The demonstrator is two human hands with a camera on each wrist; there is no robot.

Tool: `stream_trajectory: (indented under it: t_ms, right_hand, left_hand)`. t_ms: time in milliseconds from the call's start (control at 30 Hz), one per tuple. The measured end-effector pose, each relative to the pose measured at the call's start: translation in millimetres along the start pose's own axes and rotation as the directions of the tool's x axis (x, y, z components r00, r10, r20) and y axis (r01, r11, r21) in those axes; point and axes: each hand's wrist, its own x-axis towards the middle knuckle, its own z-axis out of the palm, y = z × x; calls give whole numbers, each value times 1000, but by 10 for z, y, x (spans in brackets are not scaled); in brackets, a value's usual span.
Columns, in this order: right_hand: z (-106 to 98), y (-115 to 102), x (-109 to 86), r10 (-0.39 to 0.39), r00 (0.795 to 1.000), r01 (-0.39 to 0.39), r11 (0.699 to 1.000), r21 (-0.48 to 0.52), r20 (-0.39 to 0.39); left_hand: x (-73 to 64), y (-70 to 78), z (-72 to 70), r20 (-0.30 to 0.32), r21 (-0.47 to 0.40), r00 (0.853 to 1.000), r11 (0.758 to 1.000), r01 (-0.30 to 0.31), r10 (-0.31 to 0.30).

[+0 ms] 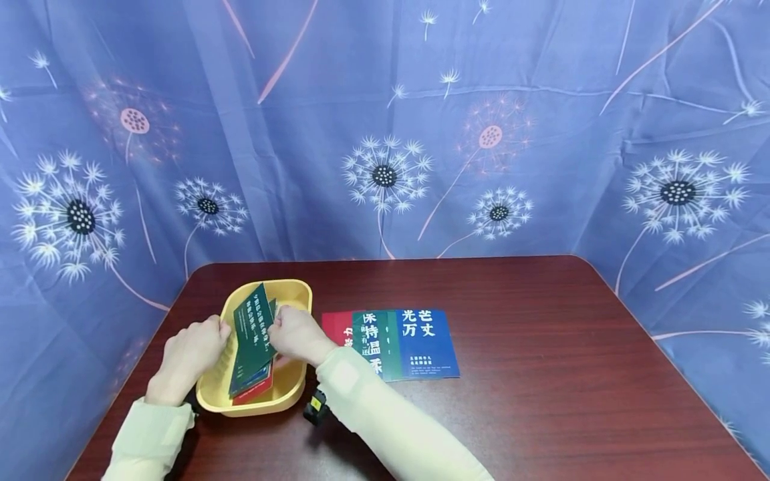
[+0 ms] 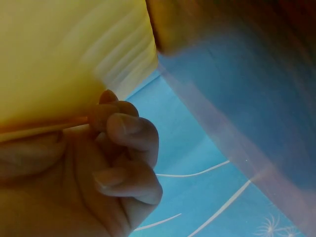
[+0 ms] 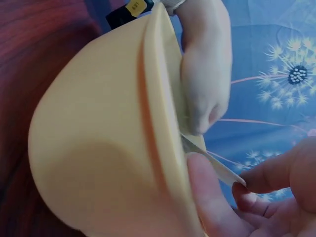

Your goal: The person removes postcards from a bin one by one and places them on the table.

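A yellow plastic basket [image 1: 255,407] stands at the left of the table, holding several printed cards. My left hand [image 1: 189,351] grips its left rim, fingers curled over the edge, as the left wrist view also shows. Over the right side of the basket, my right hand [image 1: 299,334] pinches the edge of a card [image 3: 224,170] between thumb and finger. Dark green cards [image 1: 251,337] with white writing lean inside, and a red card [image 1: 255,393] shows under them. How many cards the right hand holds is hidden.
Right of the basket lies an overlapping row of cards: a red one [image 1: 335,324], green ones [image 1: 374,341] and a blue one [image 1: 428,347]. A small black device with a yellow label [image 1: 316,405] is by the right wrist. Behind the table hangs a blue dandelion-print cloth [image 1: 313,167].
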Motion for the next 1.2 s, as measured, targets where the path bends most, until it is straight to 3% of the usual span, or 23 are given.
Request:
stream_trajectory:
  t_ms: [333,433,533,633,733,900,1067,1133,1200]
  right_hand:
    - [-248,94,-96,32,999,-34,969,243,12]
    - [-301,179,-106,39,999,-48,921,388,31]
    - [-363,287,-111,42,998,-60,835,546,46]
    - [-455,372,-127,42,998,-60,776,627,43]
    - [-577,439,-170,38,999,-54,742,669,38]
    - [-810,563,-273,35,999,-47,730,681,32]
    - [-1022,702,-363,2,1000,11,755,656,-19]
    - [-1095,754,-397,-10,999,36,750,660,-43]
    - [-1167,804,-429,-14,997,58,723,689,-69]
  left_hand:
    - [9,-5,28,11,2,1000,1000,7,-7]
    - [10,-2,37,15,6,1000,1000,10,-10]
    - [11,-3,32,7,3,1000,1000,5,-5]
    - [11,-6,25,-3,-1,1000,1000,-3,3]
    - [17,-5,25,-7,2,1000,1000,-5,5]
    - [24,2,15,-6,3,1000,1000,-4,4]
    - [19,-3,8,4,-2,1000,1000,4,-4]
    - [17,-3,12,7,-1,1000,1000,7,-6]
    - [21,-2,16,13,-2,1000,1000,6,-6]
